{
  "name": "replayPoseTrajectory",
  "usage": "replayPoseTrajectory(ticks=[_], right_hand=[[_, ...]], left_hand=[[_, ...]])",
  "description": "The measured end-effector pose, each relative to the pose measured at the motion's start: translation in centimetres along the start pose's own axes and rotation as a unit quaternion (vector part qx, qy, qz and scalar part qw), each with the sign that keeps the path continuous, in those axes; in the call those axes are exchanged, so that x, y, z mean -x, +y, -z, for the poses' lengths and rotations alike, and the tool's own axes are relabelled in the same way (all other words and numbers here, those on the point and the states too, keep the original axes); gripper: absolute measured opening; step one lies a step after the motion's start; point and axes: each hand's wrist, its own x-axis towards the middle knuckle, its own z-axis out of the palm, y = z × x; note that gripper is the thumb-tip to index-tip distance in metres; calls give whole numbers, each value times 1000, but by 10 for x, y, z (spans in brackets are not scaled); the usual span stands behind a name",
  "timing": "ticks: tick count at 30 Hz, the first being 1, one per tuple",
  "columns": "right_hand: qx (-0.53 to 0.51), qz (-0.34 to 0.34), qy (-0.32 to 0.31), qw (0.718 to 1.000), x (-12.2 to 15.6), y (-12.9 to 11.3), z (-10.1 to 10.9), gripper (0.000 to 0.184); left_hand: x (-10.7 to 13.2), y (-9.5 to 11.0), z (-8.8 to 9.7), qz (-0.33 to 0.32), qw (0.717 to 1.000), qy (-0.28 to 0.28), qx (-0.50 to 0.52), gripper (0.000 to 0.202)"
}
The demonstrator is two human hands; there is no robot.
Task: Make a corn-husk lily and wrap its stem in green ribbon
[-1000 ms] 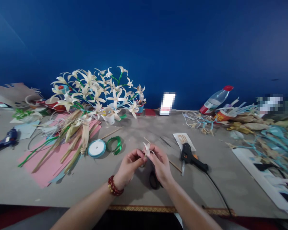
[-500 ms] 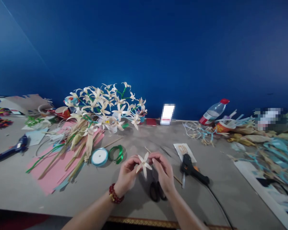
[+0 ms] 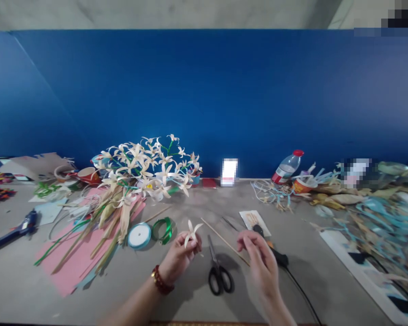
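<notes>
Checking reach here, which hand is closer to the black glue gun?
Right. The right hand partly overlaps the black glue gun in view; the left hand, pinching a white flower, is farther off, left of the scissors.

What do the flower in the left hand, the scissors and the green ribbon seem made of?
Flower: perhaps dried husk or paper, matte; its cream petals look thin and curling.
Scissors: likely metal blades, grey, dull sheen; smooth black handles suggest plastic.
Green ribbon: possibly satin or plastic, glossy, showing bright highlights.
</notes>
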Motion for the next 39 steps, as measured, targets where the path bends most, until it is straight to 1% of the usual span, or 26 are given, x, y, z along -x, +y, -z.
replayPoseTrajectory(ticks=[1, 3, 5, 7, 10, 12, 13, 15, 16, 18, 19, 20, 21, 22, 23, 24, 25, 26, 27, 29, 30, 31, 32, 34, 36, 39], right_hand=[[10, -5, 12, 1000, 0, -1, 7, 22], [32, -14, 6, 999, 1, -1, 15, 25], [47, -19, -8, 999, 2, 1, 19, 27], [54, -21, 2, 998, 2, 3, 20, 28], [39, -15, 73, 996, -3, 7, 26, 27], [15, -20, 113, 993, -8, 12, 35, 27], [4, -26, 123, 992, -10, 14, 41, 27], [-14, -38, 136, 990, -12, 17, 54, 30], [-24, -46, 147, 988, -13, 19, 62, 31], [-52, -60, 179, 981, -13, 21, 76, 31], [-68, -63, 195, 976, -14, 21, 82, 30], [-80, -61, 206, 973, -15, 20, 88, 29], [-79, -49, 205, 974, -17, 19, 92, 29], [-64, -33, 193, 979, -19, 18, 94, 30], [-39, -15, 171, 984, -23, 16, 93, 32], [-11, 0, 141, 990, -28, 13, 90, 34], [15, 9, 105, 994, -34, 11, 84, 36], [31, 12, 68, 997, -40, 8, 74, 38], [40, 12, 29, 999, -46, 5, 62, 39], [50, 15, -66, 996, -56, -1, 33, 37], [51, 20, -113, 992, -59, -4, 17, 36], [50, 26, -156, 986, -61, -7, 3, 35], [48, 32, -192, 980, -63, -11, -11, 33], [37, 39, -234, 971, -63, -16, -30, 30], [17, 38, -258, 965, -63, -19, -40, 25], [-35, 16, -283, 958, -62, -17, -47, 25]], left_hand=[[1, 1, -1, 20, 999, -18, 34, 23], [2, 1, -3, 55, 992, -37, 105, 18], [4, 2, -5, 84, 982, -42, 162, 17], [5, 4, -7, 110, 974, -46, 191, 16], [7, 10, -11, 137, 970, -55, 194, 14], [8, 19, -13, 136, 973, -51, 181, 14], [10, 25, -14, 130, 976, -46, 167, 14], [16, 42, -11, 107, 987, -36, 114, 14], [21, 52, -7, 95, 993, -29, 70, 12], [34, 79, 5, 50, 997, -24, -51, 13], [42, 94, 13, 29, 991, -7, -133, 14], [50, 110, 21, 6, 976, 19, -218, 13], [57, 125, 29, -16, 953, 45, -301, 15], [64, 139, 35, -30, 924, 77, -374, 17], [69, 151, 38, -43, 891, 104, -439, 18], [72, 159, 39, -75, 860, 132, -487, 18], [73, 163, 36, -95, 842, 145, -511, 18], [72, 162, 30, -109, 843, 144, -507, 18], [68, 156, 23, -107, 862, 126, -479, 18], [53, 135, 4, -88, 923, 84, -365, 20], [43, 121, -5, -72, 948, 74, -300, 20], [32, 108, -12, -41, 966, 61, -247, 21], [20, 96, -18, -11, 978, 63, -200, 19], [0, 77, -23, 32, 992, 57, -111, 17], [-12, 65, -24, 69, 995, 48, -47, 16], [-18, 57, -29, 95, 995, -21, 15, 10]])
